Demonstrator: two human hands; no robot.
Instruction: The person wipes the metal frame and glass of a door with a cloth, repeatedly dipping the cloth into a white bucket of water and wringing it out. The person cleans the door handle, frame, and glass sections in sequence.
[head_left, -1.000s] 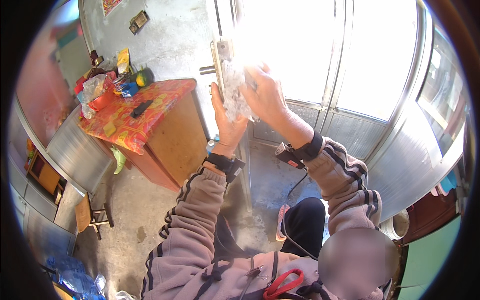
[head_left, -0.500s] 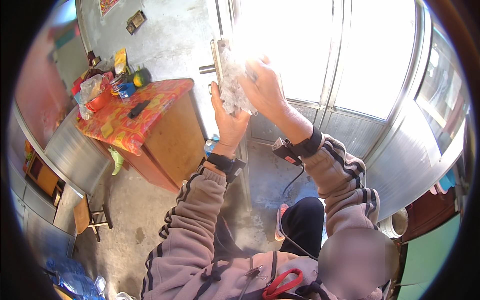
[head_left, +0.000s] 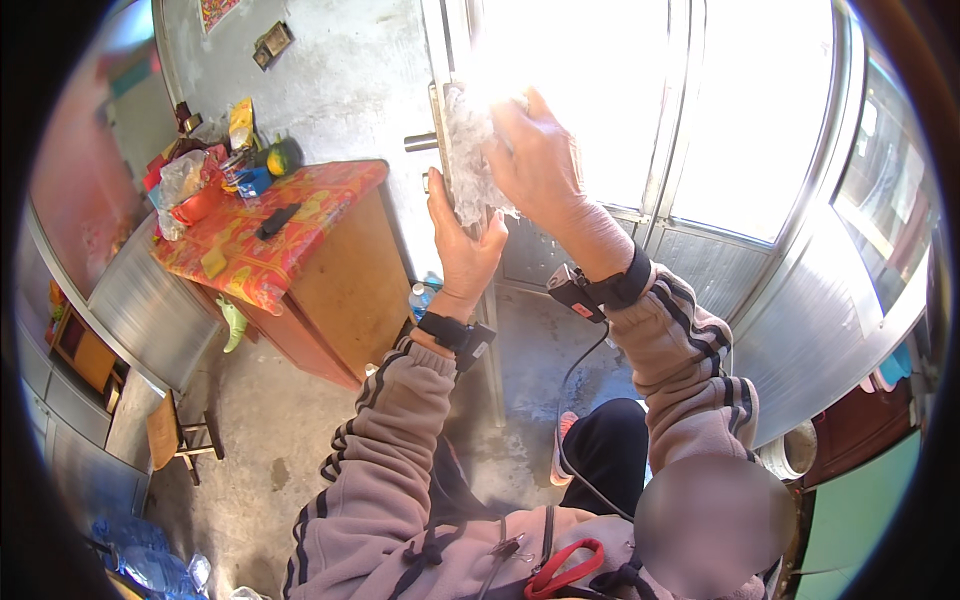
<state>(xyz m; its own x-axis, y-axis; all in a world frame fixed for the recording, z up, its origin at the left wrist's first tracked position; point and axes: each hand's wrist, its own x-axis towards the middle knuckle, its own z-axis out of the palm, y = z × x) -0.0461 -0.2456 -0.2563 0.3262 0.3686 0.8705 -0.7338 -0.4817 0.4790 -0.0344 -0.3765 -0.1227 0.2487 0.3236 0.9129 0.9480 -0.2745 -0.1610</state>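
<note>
A crumpled, whitish see-through sheet [head_left: 468, 150], which looks like plastic film, covers the door's lock plate and edge. My right hand [head_left: 540, 165] is closed on its upper right side, the fingertips partly lost in glare. Lower down, my left hand [head_left: 465, 250] wraps round the door's edge, with the thumb to the right and a finger upright on the left; the sheet's lower end lies between them. A metal lever handle [head_left: 421, 142] sticks out to the left of the sheet. Both wrists wear black straps with small boxes.
To the left stands a wooden cabinet [head_left: 345, 280] under a red patterned cloth, bearing a red bowl [head_left: 200, 203], a dark phone-like object [head_left: 278, 221] and a green-orange squash [head_left: 283, 156]. A water bottle [head_left: 419, 299] is beside it. A small stool [head_left: 185, 440] stands farther left. Bright glass doors [head_left: 765, 120] are ahead.
My right hand has shifted slightly up and right along the sheet, its wrist turning a little. The left hand and door handle appear slightly lower and farther right.
</note>
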